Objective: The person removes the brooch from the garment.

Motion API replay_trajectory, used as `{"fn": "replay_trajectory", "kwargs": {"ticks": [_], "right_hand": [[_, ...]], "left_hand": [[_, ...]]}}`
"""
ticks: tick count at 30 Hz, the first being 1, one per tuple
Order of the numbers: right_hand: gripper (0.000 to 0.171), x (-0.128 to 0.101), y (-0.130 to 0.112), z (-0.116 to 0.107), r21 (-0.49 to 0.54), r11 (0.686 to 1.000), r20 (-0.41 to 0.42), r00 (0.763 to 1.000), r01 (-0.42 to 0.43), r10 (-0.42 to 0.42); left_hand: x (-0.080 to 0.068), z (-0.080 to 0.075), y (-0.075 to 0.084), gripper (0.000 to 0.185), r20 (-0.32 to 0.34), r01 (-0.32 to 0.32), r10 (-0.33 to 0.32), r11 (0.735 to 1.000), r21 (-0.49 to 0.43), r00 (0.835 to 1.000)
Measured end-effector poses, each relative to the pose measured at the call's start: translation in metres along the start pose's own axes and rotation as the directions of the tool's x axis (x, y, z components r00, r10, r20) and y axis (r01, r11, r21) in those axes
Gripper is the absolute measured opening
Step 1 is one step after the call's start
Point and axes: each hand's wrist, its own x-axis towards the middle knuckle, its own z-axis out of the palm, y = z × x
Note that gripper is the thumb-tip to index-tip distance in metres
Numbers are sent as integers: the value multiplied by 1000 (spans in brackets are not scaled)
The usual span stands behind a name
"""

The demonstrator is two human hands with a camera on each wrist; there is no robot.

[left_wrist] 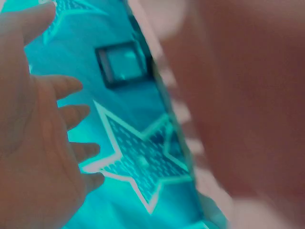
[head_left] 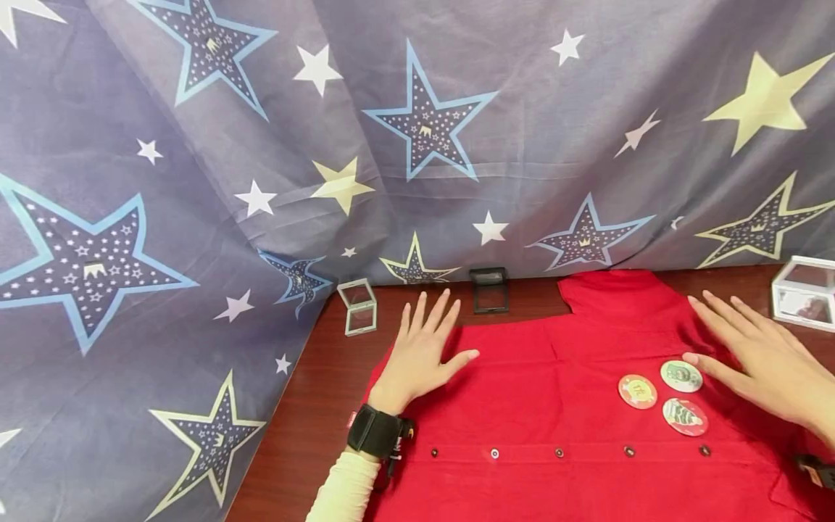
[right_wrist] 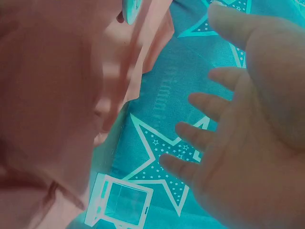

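Shirt (head_left: 509, 391) bears three badges (head_left: 637, 391) — left hand (head_left: 417, 362), right hand (head_left: 766, 366) spread wide — three cases (head_left: 491, 296) open, contents unclear.

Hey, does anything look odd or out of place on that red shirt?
Yes, one button on the red shirt: second from left in the head view, it looks pale, while the other four buttons showing look dark. I see no spill or damage.
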Motion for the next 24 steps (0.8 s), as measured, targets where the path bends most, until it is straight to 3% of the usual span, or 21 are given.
{"fn": "replay_trajectory", "kwargs": {"ticks": [3, 7, 14, 18, 24], "right_hand": [[93, 0, 2, -5, 15, 998, -38, 998, 56, -56], [87, 1, 1, -11, 53, 996, -61, 996, 66, -63], [55, 3, -3, -15, 47, 996, -24, 997, 71, -70], [44, 2, -3, -13, 18, 994, -47, 993, 108, -107], [45, 0, 2, -9, 23, 984, -93, 980, 177, -175]], "left_hand": [[12, -3, 16, 91, -13, -40, 40, 999, 3, 999], [25, -5, 39, 90, -27, -102, 102, 995, -12, 994], [43, -2, 86, 86, -60, -222, 219, 974, -49, 974], [50, 2, 111, 81, -61, -280, 274, 954, -106, 960], [58, 11, 139, 73, -23, -323, 326, 921, -220, 945]]}}
